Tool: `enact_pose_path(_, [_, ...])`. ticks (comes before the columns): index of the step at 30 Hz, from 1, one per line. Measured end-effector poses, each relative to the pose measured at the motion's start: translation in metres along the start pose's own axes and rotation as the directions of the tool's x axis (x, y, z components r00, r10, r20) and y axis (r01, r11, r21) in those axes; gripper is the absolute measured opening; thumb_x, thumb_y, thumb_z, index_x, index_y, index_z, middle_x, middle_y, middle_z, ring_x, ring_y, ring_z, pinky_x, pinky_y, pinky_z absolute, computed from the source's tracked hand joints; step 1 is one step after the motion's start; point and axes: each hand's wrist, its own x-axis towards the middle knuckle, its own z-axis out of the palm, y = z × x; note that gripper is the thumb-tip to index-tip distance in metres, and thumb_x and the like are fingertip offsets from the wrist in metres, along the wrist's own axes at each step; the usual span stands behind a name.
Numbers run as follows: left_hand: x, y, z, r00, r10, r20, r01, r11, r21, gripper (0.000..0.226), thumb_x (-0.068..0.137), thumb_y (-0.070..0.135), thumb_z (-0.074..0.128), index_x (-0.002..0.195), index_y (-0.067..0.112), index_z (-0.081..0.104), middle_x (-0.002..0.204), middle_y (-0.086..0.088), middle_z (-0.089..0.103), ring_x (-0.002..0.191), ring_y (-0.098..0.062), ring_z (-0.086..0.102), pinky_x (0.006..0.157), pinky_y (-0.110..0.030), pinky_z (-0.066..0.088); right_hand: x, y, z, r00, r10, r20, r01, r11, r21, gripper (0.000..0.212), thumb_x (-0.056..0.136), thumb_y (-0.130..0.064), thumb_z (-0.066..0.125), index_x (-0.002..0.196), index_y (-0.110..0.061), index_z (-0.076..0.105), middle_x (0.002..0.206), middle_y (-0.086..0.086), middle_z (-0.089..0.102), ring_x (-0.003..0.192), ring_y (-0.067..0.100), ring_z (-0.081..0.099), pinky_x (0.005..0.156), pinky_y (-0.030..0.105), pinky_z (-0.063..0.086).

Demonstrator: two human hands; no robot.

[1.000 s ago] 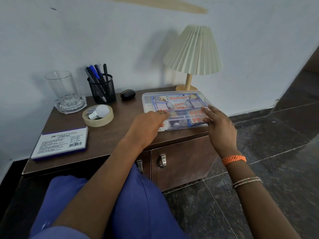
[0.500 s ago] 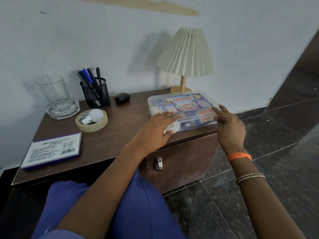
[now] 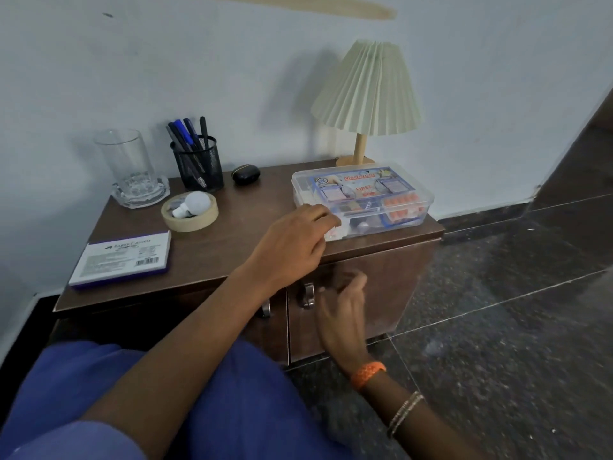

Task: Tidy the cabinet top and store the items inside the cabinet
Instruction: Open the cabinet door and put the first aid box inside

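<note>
Head view: person crouched at a low brown cabinet (image 3: 232,257), both doors shut. Left hand (image 3: 292,240) rests on the top at the near-left corner of the clear first-aid box (image 3: 363,199), fingers curled together, tips touching the box edge, not wrapped around it; probably steadying the box so it stays put. Right hand (image 3: 341,303) is down in front of the right door, blurred, fingers loosely apart and half curled, just beside the right door handle (image 3: 308,295); cannot tell if it touches the handle. Likely going for the door so there is somewhere to put things.

Box sits at the right end of the top, in front of the pleated lamp (image 3: 368,94). The rest lies on the top: glass tumbler (image 3: 124,161) in an ashtray-like dish, mesh pen holder (image 3: 199,164), small black case (image 3: 246,174), tape roll (image 3: 189,212) with a white bulb (image 3: 195,204) lying inside its ring, flat boxed pad (image 3: 122,258) at the near left.

Nothing looks stored yet; task appears barely started.
</note>
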Motion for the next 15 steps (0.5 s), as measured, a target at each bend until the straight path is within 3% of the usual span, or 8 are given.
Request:
enact_pose_path(2, [-0.009,0.005,0.003,0.998,-0.048,0.036,0.049,0.998,-0.035,0.021,0.087,0.009,0.051,0.103,0.011,0.065,0.1,-0.004,0.066,0.091,-0.018,0.06,0.076,-0.033,0.051,-0.008,-0.005,0.018,0.993,0.093,0.075,-0.103,0.984,0.142,0.022,0.09,-0.013,0.049,0.104,-0.014,0.033,0.1,0.01,0.06,0.089,0.025,0.059,0.08,0.049,0.049])
enact_pose_path(5, [-0.025,0.009,0.014,0.965,-0.211,0.152,0.22,0.975,-0.043,0.017,0.085,0.011,0.051,0.09,0.01,0.068,0.086,-0.005,0.069,0.079,-0.019,0.062,0.072,-0.04,0.051,-0.009,-0.011,0.032,0.967,0.231,0.106,-0.247,0.954,0.171,0.02,0.095,-0.019,0.047,0.106,-0.008,0.034,0.106,0.015,0.063,0.096,0.032,0.061,0.085,0.048,0.048])
enact_pose_path(10, [-0.062,0.014,0.038,0.904,-0.426,0.029,0.427,0.897,-0.118,0.025,0.086,0.009,0.051,0.105,0.011,0.067,0.1,-0.008,0.069,0.093,-0.022,0.064,0.082,-0.039,0.053,0.0,-0.007,0.02,0.951,0.293,0.101,-0.309,0.925,0.221,0.016,0.1,-0.022,0.037,0.096,-0.007,0.035,0.09,0.013,0.059,0.085,0.031,0.057,0.072,0.036,0.039])
enact_pose_path(14, [-0.078,0.017,0.042,0.94,-0.341,0.014,0.338,0.937,0.093,0.033,0.085,0.011,0.051,0.116,0.007,0.062,0.11,-0.011,0.064,0.103,-0.026,0.058,0.087,-0.038,0.049,-0.005,-0.005,0.009,0.935,0.34,0.097,-0.354,0.909,0.222,0.03,0.102,-0.029,0.032,0.108,-0.001,0.041,0.108,0.022,0.062,0.099,0.035,0.06,0.075,0.028,0.038])
enact_pose_path(15, [-0.08,0.018,0.041,0.929,-0.37,0.012,0.369,0.928,0.05,0.033,0.087,0.013,0.05,0.117,0.007,0.062,0.109,-0.01,0.065,0.102,-0.025,0.059,0.088,-0.036,0.048,-0.005,-0.007,0.006,0.925,0.369,0.086,-0.379,0.893,0.242,0.034,0.102,-0.031,0.031,0.111,0.0,0.042,0.113,0.024,0.061,0.103,0.036,0.059,0.078,0.028,0.039])
